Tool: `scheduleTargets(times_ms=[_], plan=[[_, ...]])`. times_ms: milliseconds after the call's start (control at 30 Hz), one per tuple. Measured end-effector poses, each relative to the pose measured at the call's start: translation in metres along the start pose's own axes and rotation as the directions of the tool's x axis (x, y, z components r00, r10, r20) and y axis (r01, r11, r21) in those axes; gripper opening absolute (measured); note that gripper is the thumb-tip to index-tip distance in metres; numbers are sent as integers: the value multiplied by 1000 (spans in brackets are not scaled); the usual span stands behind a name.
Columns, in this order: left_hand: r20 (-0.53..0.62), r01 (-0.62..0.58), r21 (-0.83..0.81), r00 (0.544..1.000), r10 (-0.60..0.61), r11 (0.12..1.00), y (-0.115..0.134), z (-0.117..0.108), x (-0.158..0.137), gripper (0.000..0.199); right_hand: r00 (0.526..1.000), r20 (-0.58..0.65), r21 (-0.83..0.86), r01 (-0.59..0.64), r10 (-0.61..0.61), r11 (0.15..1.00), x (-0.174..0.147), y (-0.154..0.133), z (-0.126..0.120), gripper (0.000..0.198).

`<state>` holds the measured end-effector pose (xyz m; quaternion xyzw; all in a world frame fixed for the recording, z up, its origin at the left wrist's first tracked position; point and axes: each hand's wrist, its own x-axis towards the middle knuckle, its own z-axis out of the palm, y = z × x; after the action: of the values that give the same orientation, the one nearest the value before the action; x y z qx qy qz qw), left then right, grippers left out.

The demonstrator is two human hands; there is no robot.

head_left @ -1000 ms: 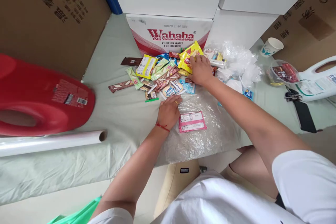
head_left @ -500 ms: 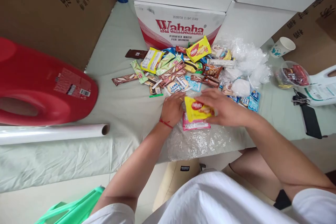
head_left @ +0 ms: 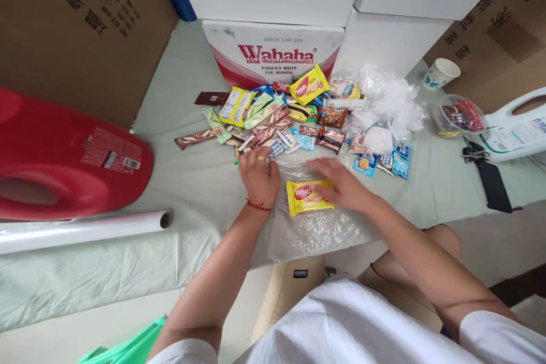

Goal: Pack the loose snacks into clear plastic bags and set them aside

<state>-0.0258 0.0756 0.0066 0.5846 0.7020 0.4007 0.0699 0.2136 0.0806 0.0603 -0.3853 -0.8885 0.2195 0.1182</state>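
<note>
A yellow nabati wafer packet (head_left: 301, 196) lies flat on a sheet of clear plastic film (head_left: 307, 236) in front of me. My right hand (head_left: 343, 185) is over the packet's right end, fingers apart and not closed round it. Up at the front edge of the snack pile, my left hand (head_left: 260, 179) rests with its thumb apart from its fingers. Its fingertips reach small packets there, partly hidden by the hand. White-and-blue packets (head_left: 279, 142) lie just beyond it. Another yellow nabati packet (head_left: 309, 85) sits on top of the pile.
Behind the pile stands a Wahaha carton (head_left: 277, 54). Crumpled clear plastic (head_left: 388, 96), a paper cup (head_left: 441, 74), a tub (head_left: 458, 116), a white jug (head_left: 518, 128) and a black phone-like item (head_left: 493, 185) are rightward. A red jug (head_left: 77, 159) and white roll (head_left: 85, 230) lie left.
The nabati packet has gone from my right hand down onto the film, covering the pink packet seen before. My right hand has loosened; the left has shifted slightly onto the pile's edge.
</note>
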Motion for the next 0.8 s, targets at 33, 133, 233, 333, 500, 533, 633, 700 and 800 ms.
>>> scheduleTargets(times_ms=[33, 133, 233, 333, 500, 533, 633, 700, 800], plan=[[27, 40, 51, 999, -42, 998, 3, -1, 0, 41, 998, -36, -48, -52, 50, 998, 9, 7, -3, 59], [138, 132, 176, 978, -158, 975, 13, -3, 0, 57, 990, -7, -256, -137, 140, 957, 39, 28, -9, 56], [208, 152, 252, 956, -207, 956, 19, -7, -1, 64, 987, 77, -367, -106, 143, 924, 61, 43, -10, 48], [268, 155, 273, 936, -229, 950, 17, -12, 1, 56, 977, 147, -343, -98, 156, 934, 70, 49, -14, 31], [288, 165, 85, 940, -182, 983, -4, -15, 5, 19, 989, 142, -268, -3, 42, 963, 64, 49, -32, 15], [254, 142, 16, 957, -141, 990, -8, -15, 5, 14, 991, 135, -243, 34, -1, 969, 61, 48, -36, 15], [187, 39, -197, 982, -2, 980, -13, -22, 5, 11, 989, 137, -183, 79, -54, 980, 50, 43, -45, 18], [201, -17, -283, 977, 76, 959, -10, -32, 3, 14, 988, 153, -204, 47, -15, 978, 42, 39, -50, 28], [222, -151, -273, 951, 214, 950, -4, -54, -2, 18, 988, 152, -301, 51, -5, 952, 26, 30, -56, 38]])
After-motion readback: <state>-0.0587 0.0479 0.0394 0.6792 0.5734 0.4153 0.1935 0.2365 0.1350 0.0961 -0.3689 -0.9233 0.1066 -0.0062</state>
